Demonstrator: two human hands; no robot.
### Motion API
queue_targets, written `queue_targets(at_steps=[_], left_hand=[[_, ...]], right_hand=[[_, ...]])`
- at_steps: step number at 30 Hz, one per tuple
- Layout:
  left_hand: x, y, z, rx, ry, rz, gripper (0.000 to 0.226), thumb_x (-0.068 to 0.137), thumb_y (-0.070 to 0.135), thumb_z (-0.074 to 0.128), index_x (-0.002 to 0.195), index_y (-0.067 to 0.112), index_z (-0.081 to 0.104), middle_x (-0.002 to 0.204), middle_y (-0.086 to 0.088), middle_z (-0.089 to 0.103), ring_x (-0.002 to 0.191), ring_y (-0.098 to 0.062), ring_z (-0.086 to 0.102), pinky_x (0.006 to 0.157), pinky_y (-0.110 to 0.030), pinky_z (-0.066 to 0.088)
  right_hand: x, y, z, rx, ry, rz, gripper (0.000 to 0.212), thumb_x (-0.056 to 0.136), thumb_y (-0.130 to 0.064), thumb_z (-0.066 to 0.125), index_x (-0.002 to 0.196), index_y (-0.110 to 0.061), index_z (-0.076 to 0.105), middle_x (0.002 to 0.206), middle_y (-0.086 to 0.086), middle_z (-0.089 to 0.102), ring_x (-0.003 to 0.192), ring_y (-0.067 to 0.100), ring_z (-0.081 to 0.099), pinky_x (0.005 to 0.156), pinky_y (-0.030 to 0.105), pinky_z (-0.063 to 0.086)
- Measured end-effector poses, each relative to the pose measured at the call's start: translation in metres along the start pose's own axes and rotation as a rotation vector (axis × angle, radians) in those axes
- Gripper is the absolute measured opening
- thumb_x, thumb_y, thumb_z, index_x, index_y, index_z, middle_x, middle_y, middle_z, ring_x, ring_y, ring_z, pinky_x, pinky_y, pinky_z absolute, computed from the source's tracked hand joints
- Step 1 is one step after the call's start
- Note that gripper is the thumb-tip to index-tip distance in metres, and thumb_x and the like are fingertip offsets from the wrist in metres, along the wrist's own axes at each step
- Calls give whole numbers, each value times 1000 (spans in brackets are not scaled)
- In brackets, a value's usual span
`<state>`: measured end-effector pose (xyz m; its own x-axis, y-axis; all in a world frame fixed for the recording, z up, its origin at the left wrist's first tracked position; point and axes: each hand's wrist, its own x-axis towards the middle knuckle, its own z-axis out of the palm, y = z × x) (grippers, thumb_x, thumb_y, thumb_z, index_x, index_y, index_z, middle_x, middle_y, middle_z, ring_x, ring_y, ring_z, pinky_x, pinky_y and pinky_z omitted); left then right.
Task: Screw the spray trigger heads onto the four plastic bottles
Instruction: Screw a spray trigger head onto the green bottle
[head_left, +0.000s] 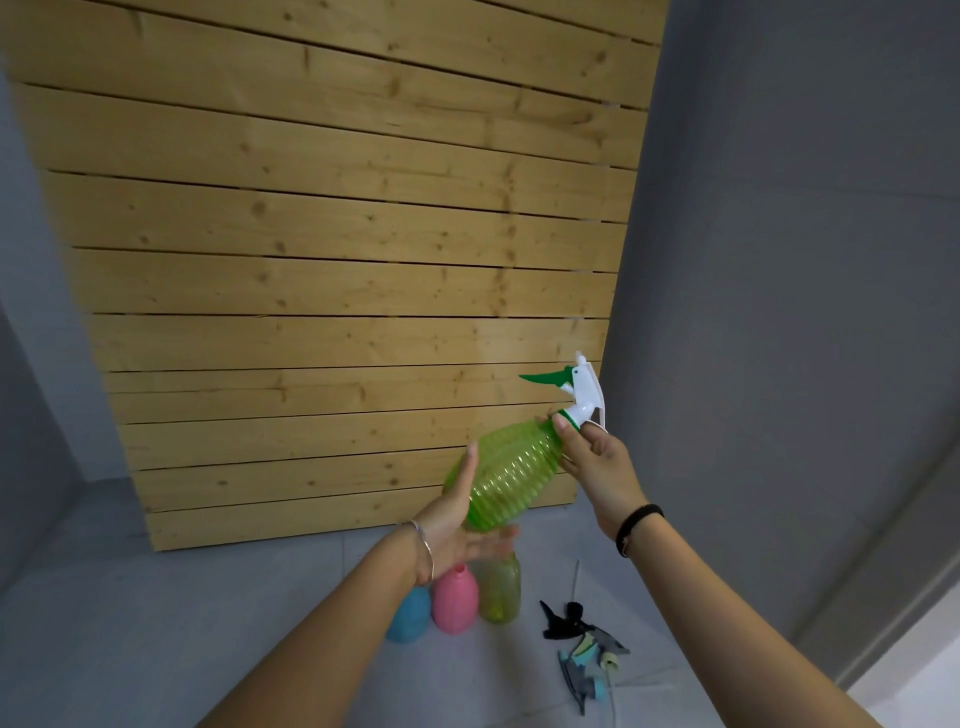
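Note:
A ribbed green bottle (511, 475) is held up in the air, tilted with its neck to the upper right. My left hand (462, 519) cups its base. My right hand (597, 462) pinches the collar at the neck, where a white spray trigger head (582, 389) with a green lever sits on the bottle. On the floor below stand a blue bottle (410, 616), a pink bottle (456, 600) with an uncovered neck, and a yellow-green bottle (500, 590). Loose trigger heads (582, 649), one black and others grey-blue, lie in a pile to their right.
A slatted wooden panel (322, 260) leans upright against the grey wall behind the bottles. The floor (156, 623) is pale grey tile. A grey wall (779, 312) runs along the right side.

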<state>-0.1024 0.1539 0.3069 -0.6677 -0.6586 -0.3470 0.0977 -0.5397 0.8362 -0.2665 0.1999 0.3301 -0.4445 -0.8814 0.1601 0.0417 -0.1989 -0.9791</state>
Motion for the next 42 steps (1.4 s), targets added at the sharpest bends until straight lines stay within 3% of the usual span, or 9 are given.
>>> queue_targets(at_steps=[3,5,8,14,19,26,33,38,42], left_hand=[[3,-2,1,100,29,240,94,56,39,78,137,14,38,132,-13,56,107,-22,61,76,-27,59],[3,-2,2,110,-9,213,109,45,50,83,138,15,38,132,-13,56,112,-24,60,80,-31,58],[0,1,0,87,-9,5,87,67,76,48,140,29,32,134,-14,54,102,-36,65,79,-46,58],[4,-3,-6,123,3,238,72,76,33,67,140,16,40,127,-3,61,106,-15,65,85,-30,56],[2,-3,4,85,70,-19,77,80,74,30,132,20,45,123,-16,62,81,-29,69,77,-43,58],[2,-4,-5,63,20,253,52,87,25,60,135,12,43,132,-11,57,116,-25,59,91,-38,54],[1,5,-4,95,99,-7,76,83,73,26,128,16,50,103,-13,68,71,-26,66,64,-35,59],[3,6,-7,-2,-28,210,53,81,39,60,127,15,51,134,-14,57,114,-23,60,87,-31,55],[0,9,-10,55,-88,-23,76,75,71,45,135,25,39,135,-14,54,109,-34,62,83,-46,57]], right_hand=[[1,-2,-4,23,51,6,23,90,-27,59,94,-8,70,93,5,73,85,11,69,74,15,55],[0,-1,-4,17,43,-1,23,90,-28,59,96,-9,71,95,5,73,87,12,70,75,15,55],[-2,1,-3,-3,18,6,24,89,-29,59,99,-11,72,96,4,74,90,12,70,76,16,54],[-1,1,-6,0,42,36,27,90,-31,58,100,-10,71,102,6,73,97,16,68,89,23,52],[-1,-2,3,-37,31,-12,30,89,-29,60,107,-6,69,99,2,73,93,11,68,86,21,53],[-2,0,-7,-48,24,17,31,91,-28,58,106,-2,68,100,8,72,96,17,66,94,29,50],[-2,1,2,-38,-11,13,29,89,-29,61,107,-8,70,93,-4,75,89,5,69,81,16,53],[1,-1,-4,17,65,61,27,89,-27,61,104,-7,70,100,7,73,93,15,68,84,19,54],[-2,0,-2,22,41,70,23,89,-26,61,102,-9,71,100,5,73,95,16,67,89,23,52]])
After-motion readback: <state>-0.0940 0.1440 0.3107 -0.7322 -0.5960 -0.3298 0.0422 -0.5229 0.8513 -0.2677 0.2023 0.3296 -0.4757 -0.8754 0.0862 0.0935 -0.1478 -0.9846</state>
